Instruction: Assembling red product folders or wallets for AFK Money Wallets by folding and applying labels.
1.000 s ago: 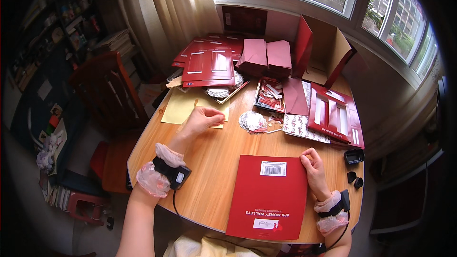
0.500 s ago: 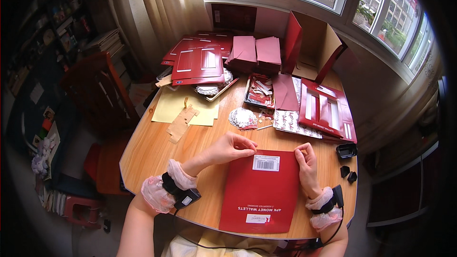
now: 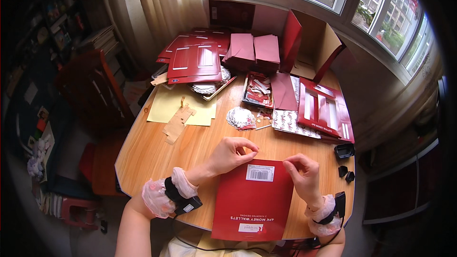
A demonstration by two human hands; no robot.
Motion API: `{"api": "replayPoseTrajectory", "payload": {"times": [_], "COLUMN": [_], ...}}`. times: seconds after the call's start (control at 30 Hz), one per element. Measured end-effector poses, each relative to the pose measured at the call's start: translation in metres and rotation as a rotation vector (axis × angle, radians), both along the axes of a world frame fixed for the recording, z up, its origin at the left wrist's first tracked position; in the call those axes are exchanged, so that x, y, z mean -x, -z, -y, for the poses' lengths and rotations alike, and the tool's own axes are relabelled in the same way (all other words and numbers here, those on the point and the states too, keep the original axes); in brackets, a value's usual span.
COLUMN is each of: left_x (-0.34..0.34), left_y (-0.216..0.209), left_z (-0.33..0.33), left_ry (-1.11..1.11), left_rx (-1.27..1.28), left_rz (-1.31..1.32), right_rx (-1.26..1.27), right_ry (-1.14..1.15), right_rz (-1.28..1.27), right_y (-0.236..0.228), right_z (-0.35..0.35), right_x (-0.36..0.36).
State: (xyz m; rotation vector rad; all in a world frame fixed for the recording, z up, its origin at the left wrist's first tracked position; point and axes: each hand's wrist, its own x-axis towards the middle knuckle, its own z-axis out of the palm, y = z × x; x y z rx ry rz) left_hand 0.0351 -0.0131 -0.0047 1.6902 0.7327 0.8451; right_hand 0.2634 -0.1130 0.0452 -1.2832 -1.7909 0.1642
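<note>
Low in the frame, the left hand point(image 3: 232, 153) pinches fingertips together at the top edge of a red packet point(image 3: 252, 200); the right hand point(image 3: 302, 177), fingers curled, touches its upper right corner. Above lie paper doilies point(image 3: 240, 117), yellow sheets point(image 3: 166, 109) and red folders point(image 3: 195, 62).

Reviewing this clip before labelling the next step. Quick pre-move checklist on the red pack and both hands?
1. Flat red rectangular cardboard pack lies flat on the round wooden table, close to the near edge: ok.
2. Left hand at the pack's far left corner, fingertips pinched together there: ok.
3. Right hand at the pack's far right corner, fingers curled on its edge: ok.
4. Whether the left hand pinches a small piece: cannot tell.
5. White barcode sticker uncovered between the hands: ok.
6. Small black pieces near the right hand, apart from the pack: ok.
</note>
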Motion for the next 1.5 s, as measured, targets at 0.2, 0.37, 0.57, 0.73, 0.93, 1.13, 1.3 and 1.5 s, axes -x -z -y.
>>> {"api": "replayPoseTrajectory", "payload": {"times": [0.2,0.37,0.57,0.73,0.93,1.13,1.3,1.5], "left_x": [-0.005,-0.004,-0.004,-0.005,-0.003,-0.004,-0.004,-0.006], "left_y": [-0.009,-0.015,-0.014,-0.015,-0.019,-0.019,-0.015,-0.010], "left_z": [0.009,0.013,0.014,0.014,0.016,0.016,0.015,0.009], "left_ry": [-0.069,-0.079,-0.090,-0.099,-0.100,-0.107,-0.110,-0.057], "left_rx": [-0.243,-0.306,-0.391,-0.531,-0.571,-0.607,-0.581,-0.257], "left_rz": [0.014,-0.020,-0.062,-0.069,-0.107,-0.137,-0.148,-0.087], "right_rx": [1.014,1.069,1.142,1.090,1.108,1.076,1.045,0.934], "right_ry": [-0.144,-0.150,-0.117,-0.129,-0.099,-0.099,-0.065,-0.114], "right_rz": [-0.971,-1.026,-1.018,-0.960,-1.020,-0.958,-0.980,-0.969], "right_y": [-0.007,-0.011,-0.013,-0.008,-0.012,-0.009,-0.009,-0.007], "right_z": [-0.010,-0.021,-0.027,-0.030,-0.033,-0.034,-0.034,-0.032], "right_x": [0.010,0.010,0.017,0.016,0.016,0.016,0.017,0.014]}}
